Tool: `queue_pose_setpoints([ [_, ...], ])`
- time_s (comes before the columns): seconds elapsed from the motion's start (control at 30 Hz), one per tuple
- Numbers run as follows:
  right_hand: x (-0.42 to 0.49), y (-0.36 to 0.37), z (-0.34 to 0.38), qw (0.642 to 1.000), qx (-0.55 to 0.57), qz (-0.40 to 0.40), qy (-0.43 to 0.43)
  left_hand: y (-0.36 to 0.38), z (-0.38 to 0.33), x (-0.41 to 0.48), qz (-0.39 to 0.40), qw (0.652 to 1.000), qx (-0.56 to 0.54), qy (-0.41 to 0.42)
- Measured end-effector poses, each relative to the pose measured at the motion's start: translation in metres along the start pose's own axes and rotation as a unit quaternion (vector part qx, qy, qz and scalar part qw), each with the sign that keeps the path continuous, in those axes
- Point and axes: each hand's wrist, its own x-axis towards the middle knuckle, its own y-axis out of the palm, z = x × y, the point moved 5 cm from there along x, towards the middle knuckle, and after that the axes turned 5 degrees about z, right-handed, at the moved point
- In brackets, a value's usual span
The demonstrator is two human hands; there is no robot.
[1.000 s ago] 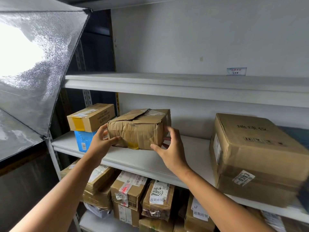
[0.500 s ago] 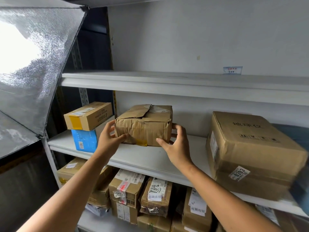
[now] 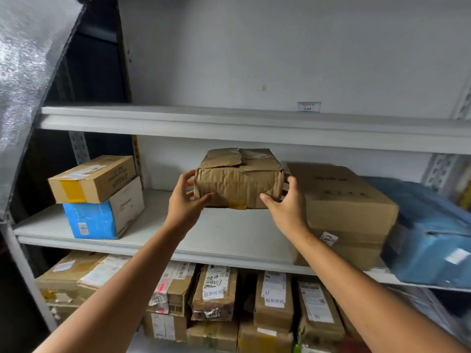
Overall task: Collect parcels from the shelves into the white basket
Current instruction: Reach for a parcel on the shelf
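Hands, head view: your left hand (image 3: 183, 200) grips the left end of the crumpled brown parcel (image 3: 238, 182), with the thumb on the front face and the fingers curled round the side. Your right hand (image 3: 285, 205) grips the right end the same way, thumb low on the front face, fingers hidden behind the corner. Both are grasping; neither is free.

Location: the parcel is toward the back of the middle shelf (image 3: 229, 235), straight ahead of you, with both arms reaching forward and up to it. A dark shadow lies under its front edge. You cannot tell whether its base rests on the shelf or has cleared it.

Orientation: the long axis runs left to right, parallel to the shelf's front lip. Your hands hold the two short ends, neither nearer than the other.

Neighbours: the large carton (image 3: 341, 200) stands just beside your right hand. A taped box (image 3: 94, 178) stacked on a blue box (image 3: 102, 217) stands well apart to the left.

Judgement: the coming pull likely runs straight toward you, across the short axis and kept level. The tight side is the right, against the large carton.

White basket: not in view.
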Motion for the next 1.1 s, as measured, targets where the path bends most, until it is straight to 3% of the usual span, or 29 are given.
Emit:
queue_pose_setpoints([
  [0.17,-0.008,-0.045,0.000,1.000,-0.016,-0.016,0.002,0.037,-0.015,-0.005,0.030,0.999,-0.035,0.013],
  [0.67,-0.013,-0.124,0.018,0.999,0.023,0.008,-0.031,0.073,-0.078,-0.033,0.000,0.998,-0.027,0.053],
  [1.1,-0.046,-0.261,-0.028,0.998,-0.010,-0.049,0.036,0.207,-0.099,-0.068,0.072,0.995,-0.033,0.058],
])
